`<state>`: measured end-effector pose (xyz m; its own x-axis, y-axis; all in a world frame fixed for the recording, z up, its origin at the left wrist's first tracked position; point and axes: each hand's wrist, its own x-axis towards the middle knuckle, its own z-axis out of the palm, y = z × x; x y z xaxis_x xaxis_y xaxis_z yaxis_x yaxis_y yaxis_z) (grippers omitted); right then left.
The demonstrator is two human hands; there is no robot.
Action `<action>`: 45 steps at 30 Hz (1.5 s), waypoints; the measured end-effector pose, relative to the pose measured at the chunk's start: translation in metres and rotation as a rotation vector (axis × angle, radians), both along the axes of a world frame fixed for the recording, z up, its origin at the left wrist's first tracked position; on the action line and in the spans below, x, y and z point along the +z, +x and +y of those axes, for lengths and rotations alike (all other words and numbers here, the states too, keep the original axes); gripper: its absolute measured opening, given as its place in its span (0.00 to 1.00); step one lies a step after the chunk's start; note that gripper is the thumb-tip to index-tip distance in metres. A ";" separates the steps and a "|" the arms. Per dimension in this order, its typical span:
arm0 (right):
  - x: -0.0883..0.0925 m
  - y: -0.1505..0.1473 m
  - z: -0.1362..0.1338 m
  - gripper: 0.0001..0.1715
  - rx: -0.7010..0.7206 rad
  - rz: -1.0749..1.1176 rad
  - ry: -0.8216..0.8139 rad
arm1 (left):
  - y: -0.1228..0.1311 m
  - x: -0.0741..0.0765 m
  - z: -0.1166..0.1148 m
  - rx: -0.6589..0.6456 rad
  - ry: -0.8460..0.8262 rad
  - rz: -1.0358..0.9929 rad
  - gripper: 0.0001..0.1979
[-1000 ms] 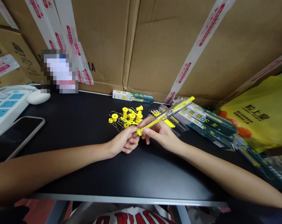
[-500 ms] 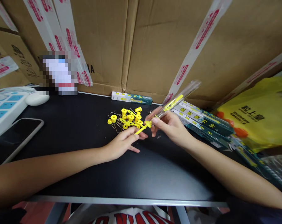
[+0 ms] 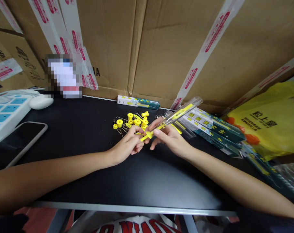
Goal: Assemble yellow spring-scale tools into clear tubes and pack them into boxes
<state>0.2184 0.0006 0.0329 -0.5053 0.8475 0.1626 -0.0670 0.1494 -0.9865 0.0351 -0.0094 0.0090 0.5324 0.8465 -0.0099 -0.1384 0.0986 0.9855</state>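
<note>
Head | two hands (image 3: 173, 140) — one held tube (image 3: 178, 114) | one held yellow rod (image 3: 144, 138)

A makeshift workspace, shown by taped cartons (image 3: 108, 42) behind a black desk (image 3: 142, 184).

You get a soft, pale glare on the black tabletop (image 3: 166, 181) and glints on the clear tube (image 3: 179, 112). Wide-lens distortion stretches your forearms (image 3: 71, 166); pixelation masks the upper-left screen (image 3: 65, 77).
</note>
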 end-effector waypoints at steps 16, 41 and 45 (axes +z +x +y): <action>0.032 0.025 0.013 0.14 0.059 0.057 -0.090 | -0.011 0.008 0.007 0.036 0.569 0.384 0.09; 0.030 0.014 -0.003 0.09 0.195 -0.231 0.177 | -0.005 0.003 -0.002 -0.314 -0.331 -0.201 0.17; 0.028 0.012 -0.004 0.09 0.199 -0.225 0.166 | -0.005 -0.001 -0.001 -0.313 -0.357 -0.222 0.15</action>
